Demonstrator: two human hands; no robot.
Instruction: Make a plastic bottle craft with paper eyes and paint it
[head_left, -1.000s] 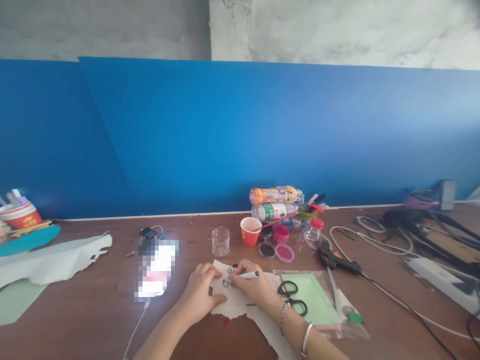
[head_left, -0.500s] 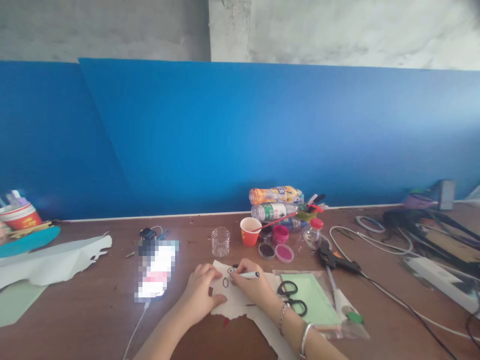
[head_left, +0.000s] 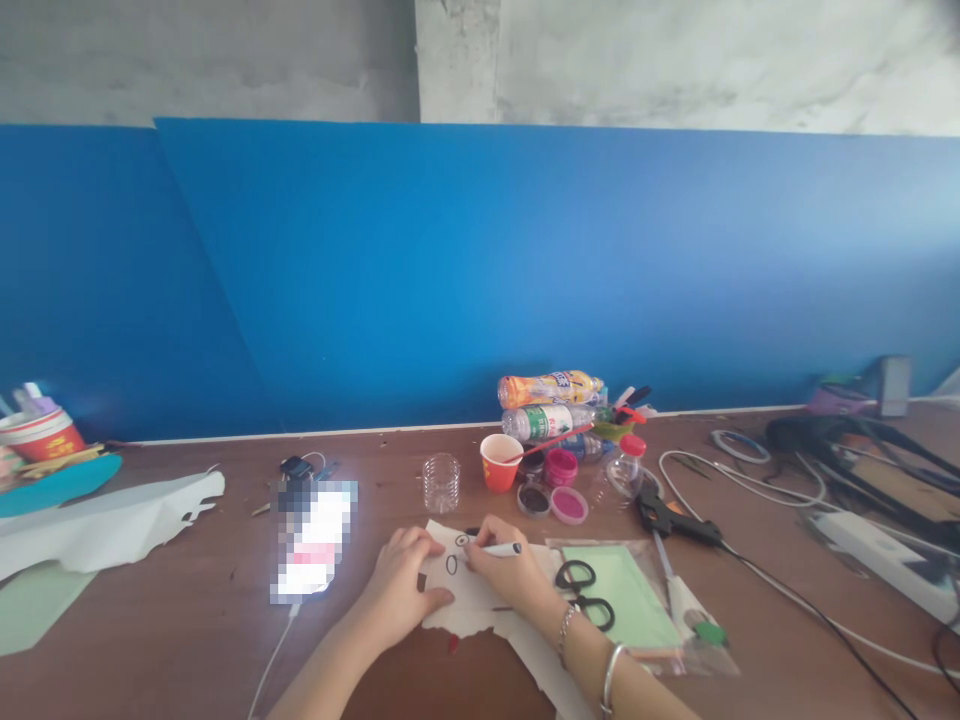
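A piece of white paper (head_left: 472, 595) with torn edges lies on the brown table, bearing small black ovals, one with a mark inside. My right hand (head_left: 504, 568) is closed round a white marker (head_left: 501, 550), its tip hidden by the fingers near the ovals. My left hand (head_left: 405, 575) rests on the paper's left edge, fingers and thumb apart, pressing it flat. Right of my right hand, black-handled scissors (head_left: 589, 595) lie on a clear bag of green paper (head_left: 626, 590). Behind the paper stands a cut clear plastic bottle piece (head_left: 441, 484).
A red paper cup (head_left: 500, 465), paint pots (head_left: 561, 467) and lying bottles (head_left: 551, 388) sit at the back. A glue gun (head_left: 679, 522) and a white power strip (head_left: 885, 565) with cables lie right. A lit phone (head_left: 315, 540) and white sheet (head_left: 112, 515) lie left.
The marker and my right hand have shifted very slightly to the right. My left hand and the paper stay in place.
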